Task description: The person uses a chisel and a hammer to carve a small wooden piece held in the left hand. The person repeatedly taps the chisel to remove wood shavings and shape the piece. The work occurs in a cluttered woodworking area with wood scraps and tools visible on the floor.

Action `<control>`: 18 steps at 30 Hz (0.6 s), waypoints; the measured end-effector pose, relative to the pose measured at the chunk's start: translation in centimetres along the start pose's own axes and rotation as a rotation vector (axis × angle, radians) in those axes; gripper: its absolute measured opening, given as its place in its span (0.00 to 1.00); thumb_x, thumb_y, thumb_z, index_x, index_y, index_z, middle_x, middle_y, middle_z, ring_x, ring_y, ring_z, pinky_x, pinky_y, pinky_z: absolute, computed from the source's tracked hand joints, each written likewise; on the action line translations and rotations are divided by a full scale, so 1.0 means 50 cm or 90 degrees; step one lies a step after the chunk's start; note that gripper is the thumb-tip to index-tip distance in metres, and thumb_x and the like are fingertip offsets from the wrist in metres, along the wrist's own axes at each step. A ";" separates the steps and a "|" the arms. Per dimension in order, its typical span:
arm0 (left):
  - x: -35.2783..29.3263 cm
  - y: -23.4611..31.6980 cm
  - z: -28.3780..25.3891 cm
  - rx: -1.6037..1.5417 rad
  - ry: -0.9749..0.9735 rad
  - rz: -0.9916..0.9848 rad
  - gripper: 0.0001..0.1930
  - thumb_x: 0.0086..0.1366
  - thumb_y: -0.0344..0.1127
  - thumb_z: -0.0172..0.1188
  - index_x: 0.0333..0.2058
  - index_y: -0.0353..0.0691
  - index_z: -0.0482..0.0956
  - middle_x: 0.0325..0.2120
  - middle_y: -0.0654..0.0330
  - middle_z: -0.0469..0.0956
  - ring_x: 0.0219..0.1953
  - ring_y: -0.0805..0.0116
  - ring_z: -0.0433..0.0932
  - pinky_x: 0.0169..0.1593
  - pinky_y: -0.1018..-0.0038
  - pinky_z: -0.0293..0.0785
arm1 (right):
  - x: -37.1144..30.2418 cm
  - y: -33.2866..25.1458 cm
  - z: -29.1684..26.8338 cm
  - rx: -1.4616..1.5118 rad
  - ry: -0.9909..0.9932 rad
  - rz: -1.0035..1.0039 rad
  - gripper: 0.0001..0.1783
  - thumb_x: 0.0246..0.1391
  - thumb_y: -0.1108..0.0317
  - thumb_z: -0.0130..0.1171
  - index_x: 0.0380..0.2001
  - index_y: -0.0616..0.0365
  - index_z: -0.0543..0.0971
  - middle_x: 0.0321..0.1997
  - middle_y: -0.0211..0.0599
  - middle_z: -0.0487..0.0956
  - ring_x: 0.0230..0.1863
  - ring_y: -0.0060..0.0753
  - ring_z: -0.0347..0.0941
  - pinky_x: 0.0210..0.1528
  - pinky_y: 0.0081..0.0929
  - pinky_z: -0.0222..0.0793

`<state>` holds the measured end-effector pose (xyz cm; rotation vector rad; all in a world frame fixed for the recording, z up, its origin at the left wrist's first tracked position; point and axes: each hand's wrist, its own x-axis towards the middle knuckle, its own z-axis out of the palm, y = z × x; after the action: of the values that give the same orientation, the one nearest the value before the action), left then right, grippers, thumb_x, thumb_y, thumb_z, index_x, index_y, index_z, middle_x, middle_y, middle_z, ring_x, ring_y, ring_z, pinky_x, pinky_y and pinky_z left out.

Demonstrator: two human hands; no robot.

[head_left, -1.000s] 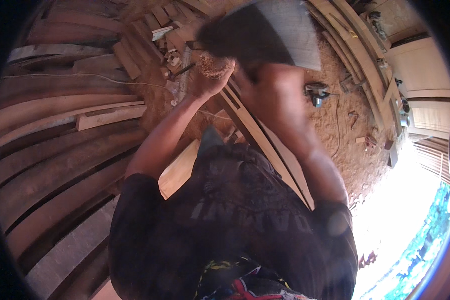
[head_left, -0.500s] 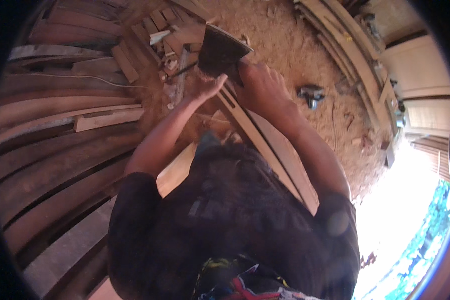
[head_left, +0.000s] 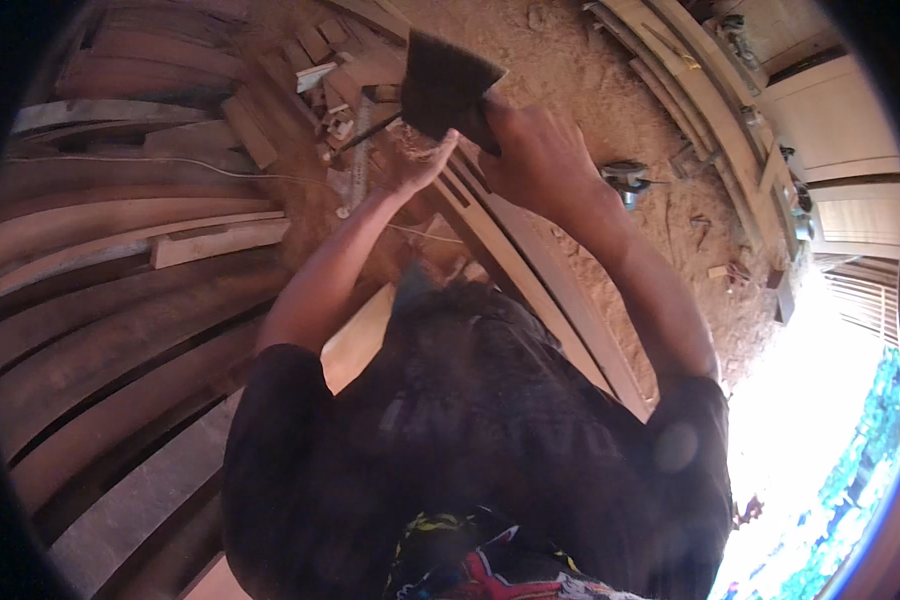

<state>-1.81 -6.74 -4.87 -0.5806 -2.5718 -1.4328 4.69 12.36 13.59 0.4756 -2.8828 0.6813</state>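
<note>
A long wooden beam [head_left: 515, 265] with a slot near its far end runs out from under my chest. A wider plank [head_left: 580, 290] lies along its right side. My left hand [head_left: 417, 170] grips the beam's far end from the left, thumb stretched up and the other fingers partly hidden. Closed in my right hand [head_left: 540, 155] is a dark, flat, plate-shaped tool [head_left: 452, 85], its exact kind unclear. The tool stands over the beam's far end, just beyond my left thumb.
Stacked dark boards [head_left: 120, 300] fill the left side. Wood offcuts [head_left: 335, 95] and a pale ruler-like strip [head_left: 360, 170] lie beyond my left hand. A small power tool [head_left: 627, 180] rests on the sawdust-covered floor to the right. Long planks [head_left: 670, 100] lie farther right.
My right hand and the dark tool have moved slightly away from me, and the tool's pale edge has tilted out of sight. The beam and plank appear slightly farther right. My left hand stays at the beam's end.
</note>
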 end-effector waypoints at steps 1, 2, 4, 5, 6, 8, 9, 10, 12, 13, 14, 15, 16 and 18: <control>-0.005 0.000 -0.006 0.064 0.012 0.071 0.11 0.68 0.41 0.65 0.39 0.39 0.84 0.33 0.55 0.85 0.39 0.52 0.84 0.45 0.57 0.79 | 0.007 -0.011 -0.031 0.025 0.067 0.000 0.13 0.56 0.63 0.63 0.30 0.64 0.80 0.27 0.52 0.82 0.32 0.60 0.82 0.39 0.52 0.79; -0.017 0.004 -0.011 0.128 0.024 0.146 0.11 0.69 0.42 0.63 0.38 0.39 0.84 0.32 0.54 0.84 0.38 0.50 0.83 0.43 0.56 0.79 | -0.001 -0.035 -0.050 0.059 0.133 0.015 0.12 0.56 0.63 0.62 0.31 0.64 0.80 0.26 0.52 0.82 0.32 0.61 0.82 0.39 0.52 0.79; -0.005 0.012 -0.011 0.170 0.096 0.260 0.12 0.70 0.42 0.61 0.37 0.39 0.84 0.31 0.54 0.83 0.36 0.48 0.82 0.42 0.54 0.78 | -0.027 -0.071 -0.051 0.113 0.271 0.051 0.10 0.58 0.64 0.60 0.31 0.61 0.82 0.27 0.52 0.83 0.35 0.61 0.82 0.41 0.52 0.80; -0.007 0.019 -0.011 0.137 0.084 0.234 0.10 0.69 0.40 0.62 0.38 0.39 0.84 0.32 0.53 0.83 0.37 0.48 0.82 0.42 0.55 0.78 | -0.024 -0.064 -0.027 0.072 0.164 0.069 0.11 0.58 0.64 0.60 0.34 0.62 0.81 0.30 0.53 0.82 0.37 0.61 0.82 0.42 0.52 0.79; -0.002 0.023 -0.014 0.104 0.075 0.213 0.09 0.68 0.39 0.63 0.39 0.39 0.84 0.33 0.53 0.84 0.38 0.48 0.82 0.42 0.56 0.79 | -0.022 -0.046 0.018 0.031 0.056 0.088 0.12 0.58 0.64 0.60 0.37 0.63 0.80 0.32 0.54 0.82 0.40 0.61 0.82 0.44 0.53 0.79; -0.005 0.034 -0.010 -0.016 0.060 0.130 0.08 0.66 0.35 0.65 0.40 0.39 0.84 0.34 0.52 0.84 0.39 0.48 0.83 0.43 0.57 0.80 | -0.039 -0.020 0.088 0.001 0.024 0.079 0.13 0.57 0.66 0.59 0.43 0.63 0.79 0.36 0.57 0.82 0.45 0.62 0.82 0.48 0.55 0.78; -0.007 0.042 -0.004 -0.103 0.054 0.074 0.07 0.65 0.33 0.65 0.41 0.39 0.84 0.35 0.51 0.84 0.40 0.48 0.83 0.44 0.58 0.80 | -0.047 0.004 0.081 0.032 -0.039 0.099 0.14 0.57 0.67 0.59 0.43 0.63 0.79 0.37 0.58 0.83 0.46 0.62 0.81 0.49 0.56 0.77; 0.009 0.031 -0.018 -0.017 0.041 0.141 0.08 0.64 0.32 0.65 0.41 0.39 0.83 0.36 0.52 0.85 0.40 0.49 0.83 0.44 0.59 0.80 | -0.023 0.004 0.044 0.072 -0.083 0.107 0.14 0.56 0.67 0.58 0.44 0.63 0.79 0.39 0.59 0.83 0.47 0.61 0.81 0.50 0.56 0.77; -0.010 0.031 -0.006 0.069 0.012 0.204 0.09 0.63 0.30 0.66 0.42 0.38 0.83 0.37 0.53 0.85 0.40 0.53 0.84 0.45 0.61 0.80 | -0.052 0.007 0.019 0.096 -0.133 0.125 0.16 0.54 0.66 0.59 0.44 0.63 0.79 0.40 0.61 0.83 0.48 0.62 0.81 0.49 0.56 0.76; -0.006 0.039 0.004 0.092 0.010 0.228 0.09 0.63 0.30 0.66 0.42 0.37 0.83 0.37 0.53 0.85 0.40 0.56 0.84 0.45 0.62 0.80 | -0.057 0.030 0.022 0.132 -0.089 0.136 0.17 0.54 0.65 0.60 0.44 0.64 0.79 0.39 0.62 0.83 0.47 0.63 0.81 0.48 0.55 0.77; 0.002 0.048 0.006 0.080 0.019 0.220 0.09 0.63 0.31 0.66 0.41 0.37 0.82 0.35 0.55 0.85 0.39 0.58 0.84 0.44 0.62 0.80 | -0.083 0.052 0.048 0.174 -0.050 0.154 0.18 0.53 0.64 0.61 0.44 0.64 0.79 0.38 0.62 0.83 0.45 0.64 0.81 0.47 0.54 0.77; 0.013 0.041 -0.004 0.061 -0.005 0.134 0.08 0.64 0.33 0.67 0.39 0.38 0.80 0.33 0.58 0.83 0.37 0.62 0.82 0.42 0.64 0.79 | -0.120 0.059 0.062 0.222 -0.020 0.187 0.19 0.53 0.62 0.61 0.44 0.65 0.79 0.37 0.63 0.83 0.44 0.65 0.81 0.46 0.53 0.77; 0.021 0.035 -0.019 0.052 -0.027 0.042 0.09 0.65 0.36 0.68 0.37 0.39 0.78 0.30 0.60 0.81 0.34 0.65 0.81 0.40 0.65 0.79 | -0.139 0.049 0.066 0.245 0.001 0.231 0.20 0.52 0.62 0.62 0.43 0.65 0.79 0.36 0.63 0.83 0.43 0.65 0.81 0.46 0.52 0.78; 0.059 0.020 -0.038 0.081 0.054 -0.141 0.12 0.67 0.40 0.69 0.33 0.42 0.75 0.26 0.65 0.77 0.30 0.70 0.78 0.36 0.68 0.77 | -0.148 0.051 0.042 0.286 0.051 0.308 0.21 0.51 0.61 0.64 0.43 0.66 0.80 0.36 0.63 0.83 0.42 0.66 0.81 0.45 0.49 0.78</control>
<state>-4.25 -7.08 -2.15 -0.2189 -2.7024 -1.3094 10.67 15.56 9.13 -0.2213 -2.7711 1.3955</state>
